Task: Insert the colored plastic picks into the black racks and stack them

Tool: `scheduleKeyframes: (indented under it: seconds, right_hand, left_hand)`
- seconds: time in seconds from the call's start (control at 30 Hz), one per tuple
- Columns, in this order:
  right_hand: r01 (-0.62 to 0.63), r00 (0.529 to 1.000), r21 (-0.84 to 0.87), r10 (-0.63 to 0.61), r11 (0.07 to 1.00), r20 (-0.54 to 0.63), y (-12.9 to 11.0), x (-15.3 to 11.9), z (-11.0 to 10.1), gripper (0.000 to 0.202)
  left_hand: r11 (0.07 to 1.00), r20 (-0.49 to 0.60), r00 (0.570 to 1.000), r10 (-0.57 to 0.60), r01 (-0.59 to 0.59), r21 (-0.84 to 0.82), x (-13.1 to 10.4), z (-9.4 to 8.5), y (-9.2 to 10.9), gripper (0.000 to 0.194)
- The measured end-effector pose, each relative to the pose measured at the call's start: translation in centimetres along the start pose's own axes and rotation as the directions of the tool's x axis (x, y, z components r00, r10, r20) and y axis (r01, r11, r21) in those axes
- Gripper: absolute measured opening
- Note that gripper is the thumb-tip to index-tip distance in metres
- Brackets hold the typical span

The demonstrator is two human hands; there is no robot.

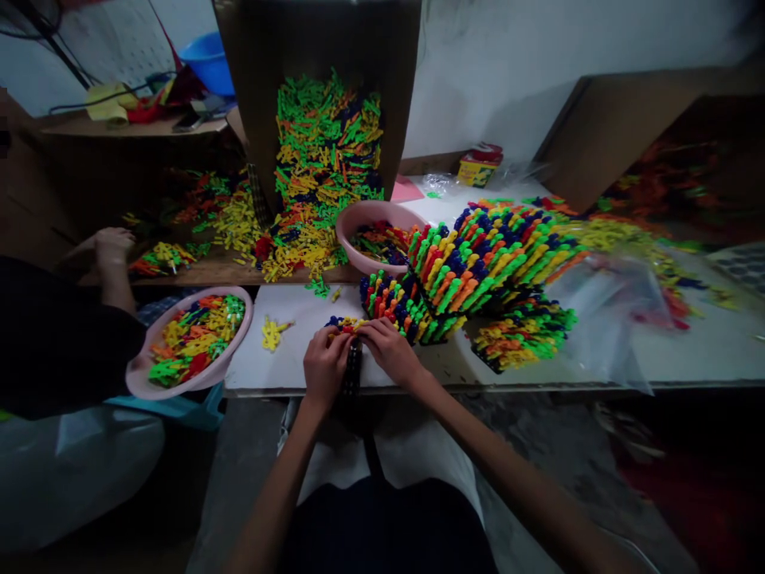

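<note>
Evidently both hands work at the near edge of the counter (717,359); the left hand (324,368) has its grip closed in a pinch on a short row of coloured pieces (345,325), and the right hand (391,351) has its grip closed on the same row, its fingertips just beside the left's; a black perforated strip (352,371) shows below the row, between the 2 hands.

Just beyond and to the right, black holders carry dense colourful stacks (478,255), with green, yellow, orange, red and dark blue pieces packed in rows; behind them 1 rear pink basin (345,239) holds loose mixed pieces; at the left, 1 front pink basin (139,375), tilted beside the counter and above a light blue stool (191,410), is heaped with the same mix.

At the back, a tall cardboard box (254,56) stands open towards the hands, its mixed pieces spilling out at the bottom; at the right, another open carton (577,127) has mostly orange pieces in its dark interior; a red and yellow tub (478,169) sits near the wall, its contents hidden; a blue basin (209,64) rests at upper left, its inside not visible; a clear bag (621,319) lies right of the stacks; a co-worker's hand (113,243) is near loose pieces at far left.
</note>
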State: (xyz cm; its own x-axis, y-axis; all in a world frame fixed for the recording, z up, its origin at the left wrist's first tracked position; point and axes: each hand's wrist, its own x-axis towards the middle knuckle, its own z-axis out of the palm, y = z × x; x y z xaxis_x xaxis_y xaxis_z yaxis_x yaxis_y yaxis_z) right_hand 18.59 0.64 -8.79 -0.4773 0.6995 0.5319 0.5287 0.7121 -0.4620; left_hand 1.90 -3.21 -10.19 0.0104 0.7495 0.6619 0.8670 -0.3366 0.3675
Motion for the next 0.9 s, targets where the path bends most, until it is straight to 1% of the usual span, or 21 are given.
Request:
scheduleKeyframes:
  seconds: [0.07,0.17,0.23,0.3,0.43,0.63,0.73,0.9]
  right_hand:
    - [-0.002,1.0,-0.007,0.002,1.0,0.008,0.0,0.1,-0.1,0.021]
    - [-0.015,1.0,-0.015,0.015,1.0,0.014,-0.1,0.4,-0.1,0.019]
    - [-0.019,1.0,-0.009,0.019,1.0,0.013,-0.2,0.4,-0.2,0.018]
    - [-0.019,1.0,-0.002,0.019,1.0,0.016,-0.2,0.5,-0.2,0.017]
    - [-0.015,1.0,0.022,0.014,1.0,0.02,-0.1,0.6,-0.1,0.018]
    - [-0.017,1.0,0.056,0.017,0.998,-0.004,0.1,0.5,0.4,0.02]
    - [-0.03,0.999,0.05,0.032,0.998,-0.032,0.1,0.4,0.7,0.02]
    - [-0.045,0.996,0.055,0.049,0.997,-0.073,0.0,0.2,1.1,0.022]
  left_hand:
    - [1.0,-0.002,1.0,0.01,-0.01,-0.015,-0.1,-0.3,0.1,0.021]
    - [1.0,-0.052,0.999,-0.008,0.009,0.01,-0.9,-1.0,0.2,0.03]
    - [0.998,-0.076,0.997,-0.02,0.024,0.051,-1.3,-1.5,0.0,0.029]
    - [0.998,-0.07,0.997,-0.015,0.02,0.064,-1.3,-1.7,-0.4,0.023]
    - [1.0,-0.02,1.0,0.007,-0.007,-0.017,-0.2,-1.8,-1.3,0.015]
    - [0.979,0.114,0.992,0.05,-0.026,-0.204,1.5,-1.6,-2.2,0.011]
    - [0.975,0.153,0.986,0.066,-0.031,-0.221,1.8,-1.8,-2.3,0.011]
    - [0.983,0.191,0.976,0.106,-0.074,-0.171,2.1,-2.1,-2.3,0.012]
